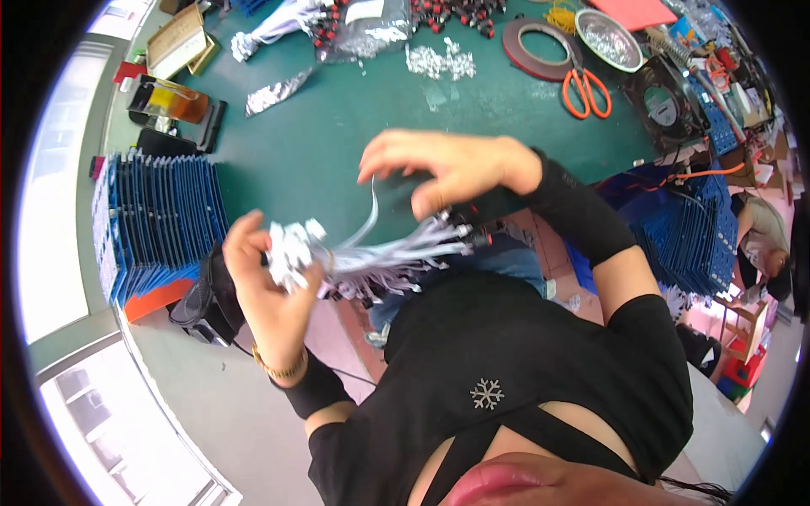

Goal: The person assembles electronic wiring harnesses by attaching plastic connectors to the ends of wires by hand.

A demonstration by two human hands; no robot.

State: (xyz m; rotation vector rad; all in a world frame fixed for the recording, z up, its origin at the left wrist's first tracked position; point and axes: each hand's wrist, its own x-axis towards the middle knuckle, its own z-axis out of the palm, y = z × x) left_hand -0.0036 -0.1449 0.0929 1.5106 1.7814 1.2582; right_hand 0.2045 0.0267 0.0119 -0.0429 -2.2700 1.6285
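My left hand point(274, 291) holds a bundle of thin white cables point(371, 260) by its end, with white connectors point(295, 249) clustered between thumb and fingers. The cables fan out to the right in front of my body, and dark and red tips show at their far ends. One loose cable point(372, 211) curves up from the bundle to just under the fingertips of my right hand. That right hand point(447, 164) hovers over the bundle, its fingers stretched out and its thumb apart from them. I see no firm hold on the loose cable.
Blue racks of boards point(160, 223) stand at the left and in a blue bin point(688, 232) at the right. On the green table point(312, 160) lie orange-handled scissors point(586, 91), a tape roll point(540, 49), a metal bowl point(609, 40), small white parts point(440, 61) and a fan point(666, 105).
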